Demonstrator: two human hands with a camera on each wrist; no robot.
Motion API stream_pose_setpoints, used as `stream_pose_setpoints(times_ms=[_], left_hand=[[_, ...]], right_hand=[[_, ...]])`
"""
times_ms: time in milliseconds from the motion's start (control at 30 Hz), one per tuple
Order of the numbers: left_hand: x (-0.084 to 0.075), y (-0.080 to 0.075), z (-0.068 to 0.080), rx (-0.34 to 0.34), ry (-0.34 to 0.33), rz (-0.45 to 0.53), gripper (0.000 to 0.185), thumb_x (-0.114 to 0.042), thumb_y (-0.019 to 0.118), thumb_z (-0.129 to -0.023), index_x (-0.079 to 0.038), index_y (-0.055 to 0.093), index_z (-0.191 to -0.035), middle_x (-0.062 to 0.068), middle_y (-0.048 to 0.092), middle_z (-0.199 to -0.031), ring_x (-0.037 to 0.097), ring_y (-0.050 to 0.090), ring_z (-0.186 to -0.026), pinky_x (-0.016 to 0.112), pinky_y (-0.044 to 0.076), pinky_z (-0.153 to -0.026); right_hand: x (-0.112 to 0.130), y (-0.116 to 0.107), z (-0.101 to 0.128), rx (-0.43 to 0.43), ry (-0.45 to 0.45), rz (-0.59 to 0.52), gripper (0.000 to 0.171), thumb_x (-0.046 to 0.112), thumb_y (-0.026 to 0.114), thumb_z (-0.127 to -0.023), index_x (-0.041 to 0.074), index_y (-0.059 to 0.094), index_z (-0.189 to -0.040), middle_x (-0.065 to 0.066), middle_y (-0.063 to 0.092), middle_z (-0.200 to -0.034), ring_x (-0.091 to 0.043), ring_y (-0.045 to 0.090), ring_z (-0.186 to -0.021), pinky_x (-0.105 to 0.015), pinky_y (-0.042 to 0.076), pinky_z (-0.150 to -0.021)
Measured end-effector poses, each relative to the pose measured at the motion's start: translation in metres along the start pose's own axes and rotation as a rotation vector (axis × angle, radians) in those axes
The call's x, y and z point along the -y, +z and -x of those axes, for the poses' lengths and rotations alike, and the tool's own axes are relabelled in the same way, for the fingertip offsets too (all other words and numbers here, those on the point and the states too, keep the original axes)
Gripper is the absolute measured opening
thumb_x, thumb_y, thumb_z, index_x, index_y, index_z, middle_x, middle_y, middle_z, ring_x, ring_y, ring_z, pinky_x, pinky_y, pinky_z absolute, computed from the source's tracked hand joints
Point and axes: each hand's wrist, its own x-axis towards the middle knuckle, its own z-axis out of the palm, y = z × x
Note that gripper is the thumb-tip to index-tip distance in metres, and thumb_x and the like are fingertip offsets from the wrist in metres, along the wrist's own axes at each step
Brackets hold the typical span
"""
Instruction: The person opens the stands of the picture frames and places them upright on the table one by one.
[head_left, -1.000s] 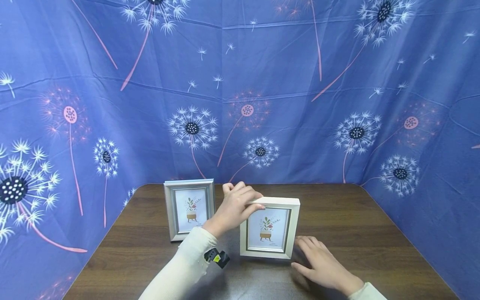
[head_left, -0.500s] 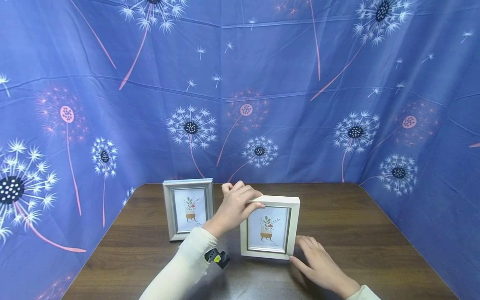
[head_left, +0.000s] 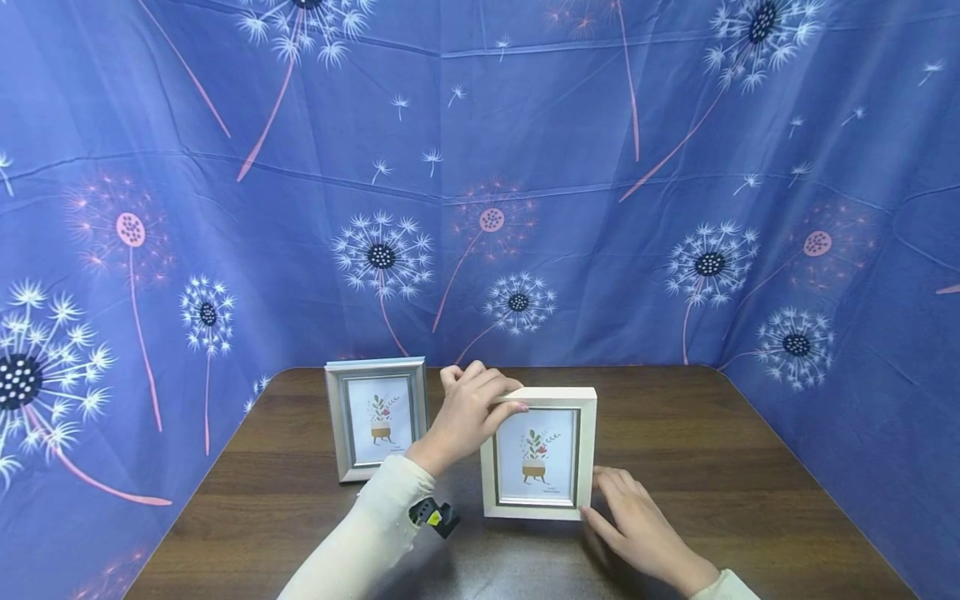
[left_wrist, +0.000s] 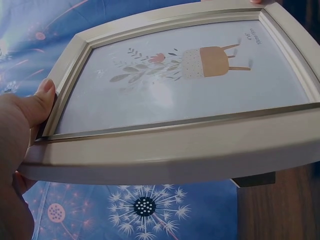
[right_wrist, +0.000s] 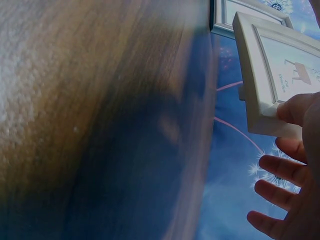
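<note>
A cream-coloured picture frame (head_left: 537, 512) stands upright in the head view, showing a print of a potted plant. My left hand (head_left: 467, 414) grips its top left corner, thumb over the front edge and fingers behind. In the left wrist view that thumb (left_wrist: 44, 100) presses the frame's front border (left_wrist: 150, 150). At the lower right corner, my right hand (head_left: 645, 525) pinches the frame, its thumb on the front. The right wrist view shows the right thumb (right_wrist: 295, 108) on the front border and the other fingers spread behind and below.
A silver-grey picture frame (head_left: 341, 425) with the same kind of print stands at the left, partly behind my left forearm. Both are over a dark brown wooden table (head_left: 750, 500). A blue dandelion-print cloth (head_left: 600, 250) hangs round the back and sides.
My right thumb has come in from beside the cream picture frame onto its lower right corner. The frame has turned slightly and its top edge sits a little higher. The silver-grey frame stays put.
</note>
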Motion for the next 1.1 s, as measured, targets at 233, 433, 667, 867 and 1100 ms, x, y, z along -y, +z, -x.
stream_pose_setpoints(times_ms=[233, 433, 667, 867, 1100], left_hand=[[0.002, 0.004, 0.001, -0.004, -0.011, -0.039, 0.020, -0.030, 0.074, -0.086, -0.014, 0.072, -0.098, -0.006, 0.068, -0.090, 0.014, 0.048, -0.079, 0.047, 0.026, -0.083], [0.004, 0.007, 0.002, -0.021, -0.016, -0.076, 0.021, -0.030, 0.074, -0.086, -0.014, 0.072, -0.100, -0.004, 0.069, -0.091, 0.016, 0.049, -0.080, 0.048, 0.027, -0.083], [0.011, 0.013, 0.004, -0.019, -0.049, -0.103, 0.022, -0.029, 0.072, -0.088, -0.013, 0.072, -0.103, -0.003, 0.069, -0.093, 0.016, 0.049, -0.081, 0.050, 0.027, -0.083], [0.016, 0.018, 0.004, -0.001, -0.067, -0.127, 0.023, -0.030, 0.070, -0.091, -0.012, 0.072, -0.106, -0.002, 0.069, -0.094, 0.017, 0.051, -0.084, 0.051, 0.028, -0.084], [0.021, 0.023, 0.003, -0.013, -0.055, -0.173, 0.025, -0.031, 0.070, -0.090, -0.014, 0.072, -0.107, -0.002, 0.069, -0.094, 0.017, 0.051, -0.085, 0.049, 0.027, -0.082]], right_hand=[[-0.002, 0.001, -0.002, 0.017, 0.009, 0.022, 0.026, 0.015, 0.074, -0.086, 0.013, 0.061, -0.109, -0.007, 0.064, -0.119, -0.024, 0.057, -0.113, -0.051, 0.045, -0.090], [-0.005, 0.003, -0.006, 0.031, 0.011, 0.025, 0.025, 0.015, 0.073, -0.088, 0.012, 0.061, -0.110, -0.008, 0.064, -0.119, -0.026, 0.056, -0.113, -0.052, 0.045, -0.089], [-0.010, 0.009, -0.011, 0.041, 0.007, 0.036, 0.024, 0.016, 0.072, -0.088, 0.010, 0.061, -0.108, -0.012, 0.063, -0.119, -0.029, 0.056, -0.112, -0.053, 0.044, -0.090], [-0.013, 0.013, -0.018, 0.070, 0.036, 0.032, 0.023, 0.016, 0.071, -0.089, 0.009, 0.060, -0.108, -0.013, 0.062, -0.120, -0.031, 0.055, -0.113, -0.055, 0.043, -0.092], [-0.014, 0.019, -0.026, 0.121, 0.094, 0.024, 0.026, 0.018, 0.069, -0.092, 0.004, 0.060, -0.112, -0.017, 0.062, -0.121, -0.034, 0.054, -0.115, -0.057, 0.041, -0.094]])
